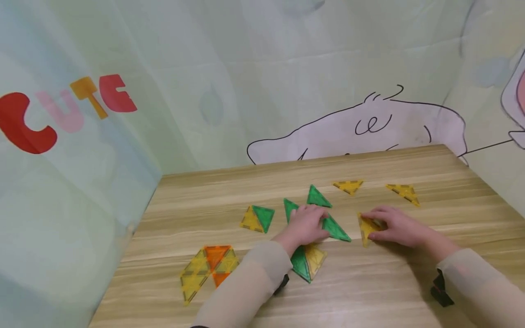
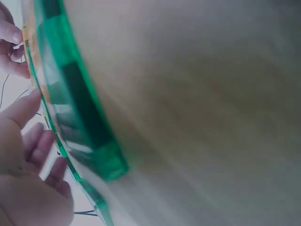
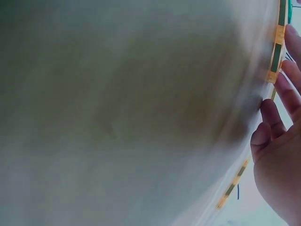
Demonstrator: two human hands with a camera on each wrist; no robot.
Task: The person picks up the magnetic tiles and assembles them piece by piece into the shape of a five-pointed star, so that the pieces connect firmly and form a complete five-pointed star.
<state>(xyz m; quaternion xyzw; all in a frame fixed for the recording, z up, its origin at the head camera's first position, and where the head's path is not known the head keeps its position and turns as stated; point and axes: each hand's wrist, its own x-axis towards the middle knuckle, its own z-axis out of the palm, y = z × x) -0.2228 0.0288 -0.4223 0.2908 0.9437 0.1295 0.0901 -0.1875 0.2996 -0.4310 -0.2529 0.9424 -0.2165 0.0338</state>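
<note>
My left hand (image 1: 306, 224) is over the green triangular magnetic tiles near the middle of the table, its thumb and fingers bent around the edges of one green tile (image 1: 337, 228). Part of that tile is hidden under the hand. Another green tile (image 1: 289, 208) shows just left of the fingers. To the right, my right hand (image 1: 395, 226) pinches a yellow triangular tile (image 1: 364, 231) between thumb and fingers, flat on the tabletop. A large green tile edge (image 2: 89, 108) crosses the left wrist view close up. In the right wrist view, fingertips meet a yellow tile edge (image 3: 276, 56).
A green tile (image 1: 317, 197) and two yellow tiles (image 1: 348, 186) lie farther back. Left of the hands is a yellow-green pair (image 1: 257, 218). Nearer stand a green-yellow pair (image 1: 314, 259) and a yellow-orange group (image 1: 197, 271), partly behind the left sleeve. A printed curtain (image 1: 205, 82) borders the wooden table (image 1: 188, 191).
</note>
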